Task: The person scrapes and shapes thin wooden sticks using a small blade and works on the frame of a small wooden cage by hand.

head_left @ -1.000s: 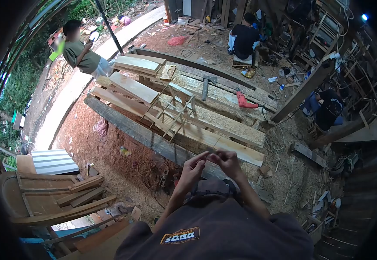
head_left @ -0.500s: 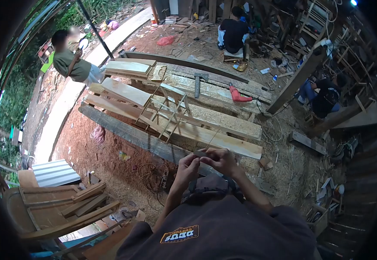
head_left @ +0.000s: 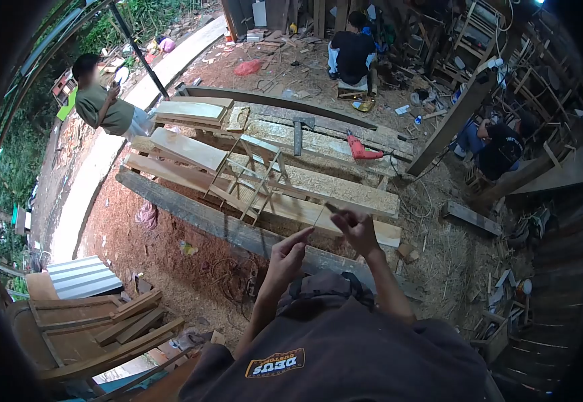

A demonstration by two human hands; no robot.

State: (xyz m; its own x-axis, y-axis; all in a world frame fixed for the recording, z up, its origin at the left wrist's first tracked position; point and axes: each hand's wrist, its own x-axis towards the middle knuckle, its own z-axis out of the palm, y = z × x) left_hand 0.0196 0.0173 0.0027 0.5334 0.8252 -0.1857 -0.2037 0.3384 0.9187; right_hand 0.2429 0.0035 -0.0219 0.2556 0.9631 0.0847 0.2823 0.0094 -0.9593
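While the left hand (head_left: 285,260) seemingly pinches a thin stick (head_left: 318,218) toward one o'clock, the right hand (head_left: 357,233), closed on a small dark piece (head_left: 332,208) toward eleven, may drop it should pressure slacken.

Hands (head_left: 356,232) apart near pale planks (head_left: 353,193), small dark piece (head_left: 332,208) in the right, red drill (head_left: 363,151) beyond
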